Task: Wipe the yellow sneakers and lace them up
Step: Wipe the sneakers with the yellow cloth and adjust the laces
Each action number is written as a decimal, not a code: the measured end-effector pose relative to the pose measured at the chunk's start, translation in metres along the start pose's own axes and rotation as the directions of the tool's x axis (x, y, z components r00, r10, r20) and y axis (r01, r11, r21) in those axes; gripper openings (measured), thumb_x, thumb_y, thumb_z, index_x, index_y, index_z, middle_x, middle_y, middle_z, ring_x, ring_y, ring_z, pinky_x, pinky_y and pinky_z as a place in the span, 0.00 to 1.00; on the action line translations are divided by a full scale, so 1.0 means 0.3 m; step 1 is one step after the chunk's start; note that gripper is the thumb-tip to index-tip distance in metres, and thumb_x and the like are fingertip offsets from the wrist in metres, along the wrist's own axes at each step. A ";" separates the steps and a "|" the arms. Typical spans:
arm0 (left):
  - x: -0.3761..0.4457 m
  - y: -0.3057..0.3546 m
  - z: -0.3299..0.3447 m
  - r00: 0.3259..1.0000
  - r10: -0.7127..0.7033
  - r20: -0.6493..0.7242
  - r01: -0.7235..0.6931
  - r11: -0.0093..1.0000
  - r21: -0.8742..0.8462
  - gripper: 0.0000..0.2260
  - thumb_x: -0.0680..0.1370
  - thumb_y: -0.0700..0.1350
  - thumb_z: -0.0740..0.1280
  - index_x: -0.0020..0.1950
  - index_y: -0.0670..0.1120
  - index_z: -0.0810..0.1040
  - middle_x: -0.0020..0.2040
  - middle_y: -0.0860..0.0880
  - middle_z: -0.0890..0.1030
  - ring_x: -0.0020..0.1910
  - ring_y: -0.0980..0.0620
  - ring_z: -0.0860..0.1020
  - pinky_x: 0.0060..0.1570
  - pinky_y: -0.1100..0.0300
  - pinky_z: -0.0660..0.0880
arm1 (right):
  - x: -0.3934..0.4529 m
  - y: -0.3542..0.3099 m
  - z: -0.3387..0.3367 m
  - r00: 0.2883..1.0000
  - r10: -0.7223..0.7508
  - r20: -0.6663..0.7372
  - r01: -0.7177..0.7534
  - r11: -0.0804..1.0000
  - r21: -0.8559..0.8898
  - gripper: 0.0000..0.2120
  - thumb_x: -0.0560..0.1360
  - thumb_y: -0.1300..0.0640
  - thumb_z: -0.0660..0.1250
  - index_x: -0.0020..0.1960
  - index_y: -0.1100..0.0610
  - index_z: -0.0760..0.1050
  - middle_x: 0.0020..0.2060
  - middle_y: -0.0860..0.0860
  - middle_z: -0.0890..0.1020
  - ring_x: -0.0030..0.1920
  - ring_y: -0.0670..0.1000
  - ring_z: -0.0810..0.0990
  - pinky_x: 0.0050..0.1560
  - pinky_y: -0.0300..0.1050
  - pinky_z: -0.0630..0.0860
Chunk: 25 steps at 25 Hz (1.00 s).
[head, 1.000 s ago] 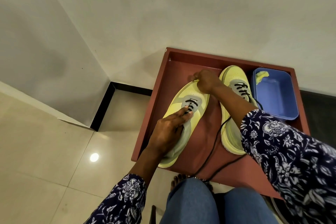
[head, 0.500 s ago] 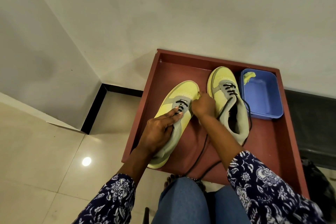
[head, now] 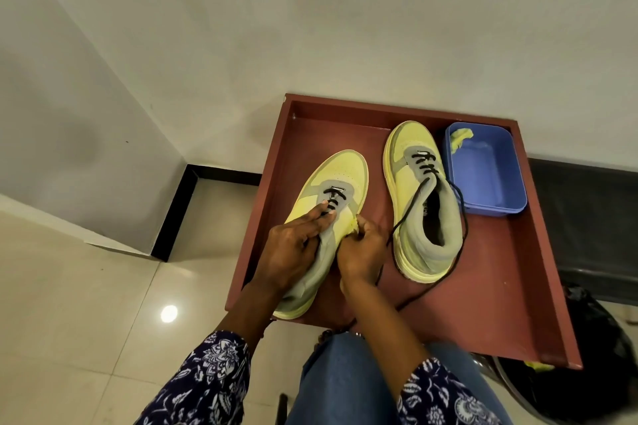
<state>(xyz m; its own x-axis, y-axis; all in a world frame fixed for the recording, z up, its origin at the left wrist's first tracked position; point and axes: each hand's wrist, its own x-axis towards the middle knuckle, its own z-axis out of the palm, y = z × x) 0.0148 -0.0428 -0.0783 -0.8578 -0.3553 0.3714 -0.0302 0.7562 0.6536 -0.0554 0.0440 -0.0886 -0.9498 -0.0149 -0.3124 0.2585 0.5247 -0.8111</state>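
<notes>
Sneakers number two, both yellow with grey panels, and both stand upright on the red-brown tray (head: pixel 490 304), toes pointing away from the person. The left hand (head: pixel 293 248) lies over the collar and tongue of the nearer sneaker (head: pixel 340 171), fingers extended along the lacing toward the black lace (head: pixel 332 198), probably pinning the shoe so it cannot slide while the other hand works. The right hand (head: pixel 360 254) is curled against that shoe's inner side, pinching a small yellow wad, likely a wiping cloth (head: pixel 353 227) (only a scrap shows between the fingers), so the step in hand looks like wiping rather than lacing. The second sneaker (head: pixel 411 162) stands apart to the right, laced only across its lower eyelets, its one long black lace (head: pixel 407 214) trailing loose over the tray toward the person's knees. One blue tub (head: pixel 483 176) sits just beside that shoe at the tray's far right corner, kept within reach, with one yellow rag (head: pixel 459 138) draped at its far inner edge. Hands: two; laces: two.
</notes>
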 end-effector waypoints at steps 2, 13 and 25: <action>0.002 -0.001 -0.002 1.000 -0.013 0.003 0.013 1.000 -0.004 0.18 0.73 0.39 0.59 0.62 0.42 0.75 0.60 0.44 0.78 0.60 0.57 0.72 0.59 0.76 0.67 | 0.041 -0.027 -0.008 0.998 0.068 -0.012 -0.067 0.994 0.083 0.15 0.74 0.66 0.60 0.58 0.58 0.76 0.55 0.55 0.80 0.55 0.57 0.78 0.57 0.47 0.75; 0.005 0.004 -0.004 1.000 -0.012 0.003 0.012 1.000 0.004 0.18 0.73 0.40 0.58 0.61 0.42 0.76 0.61 0.45 0.77 0.59 0.61 0.72 0.58 0.75 0.68 | 0.128 -0.085 -0.028 0.998 -0.061 0.021 0.063 0.996 -0.056 0.17 0.74 0.67 0.58 0.61 0.61 0.76 0.57 0.59 0.79 0.58 0.59 0.77 0.56 0.47 0.73; 0.003 0.008 -0.007 1.000 -0.019 0.000 0.019 0.999 -0.028 0.17 0.74 0.37 0.60 0.63 0.44 0.71 0.61 0.50 0.74 0.59 0.61 0.72 0.56 0.74 0.70 | -0.154 0.080 -0.002 0.990 0.015 0.138 -0.028 0.995 0.091 0.12 0.71 0.69 0.57 0.42 0.61 0.79 0.39 0.56 0.82 0.41 0.57 0.78 0.44 0.52 0.78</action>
<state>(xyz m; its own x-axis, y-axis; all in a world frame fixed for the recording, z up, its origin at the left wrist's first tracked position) 0.0151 -0.0424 -0.0749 -0.8571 -0.3697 0.3588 -0.0325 0.7338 0.6785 -0.0054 0.0577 -0.0935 -0.9123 -0.1244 -0.3901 0.3000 0.4453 -0.8436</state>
